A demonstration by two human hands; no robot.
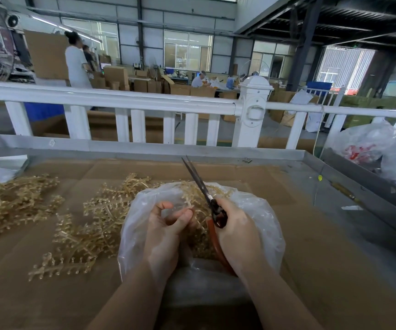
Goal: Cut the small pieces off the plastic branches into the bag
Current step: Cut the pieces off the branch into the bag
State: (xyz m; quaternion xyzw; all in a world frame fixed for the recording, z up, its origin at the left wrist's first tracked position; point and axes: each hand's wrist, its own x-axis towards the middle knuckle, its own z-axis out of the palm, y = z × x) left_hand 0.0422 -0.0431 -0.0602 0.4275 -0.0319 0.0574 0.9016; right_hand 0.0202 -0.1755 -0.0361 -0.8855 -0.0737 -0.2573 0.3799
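The work table (pixel 335 210) is wide, with a raised metal rim, and brown cardboard (pixel 299 270) covers its top, probably to protect the surface and to make the small pale parts easy to see. Behind it stands a white fence (pixel 120 97), and beyond that a factory hall with many cartons and some people.

On the cardboard, left of the middle, lie the plastic branches (pixel 92 225), amber and translucent, in two loose heaps. They are near the left hand, so I judge that this is the stock waiting to be cut.

The clear plastic bag (pixel 259 217) stands open just in front of the person, and both hands work over its mouth. This placing makes sense: every piece that is cut off falls directly inside. Some amber pieces already lie in the bag.

The left hand (pixel 166 232) pinches one thin branch between thumb and fingers and holds it over the opening. The right hand (pixel 235 232) grips the red handles of the scissors (pixel 206 198); its fingers are curled around them, and the blades point up and away, almost closed.

At the far right lie other clear bags (pixel 364 144) with something red inside. I cannot read any label or writing anywhere.
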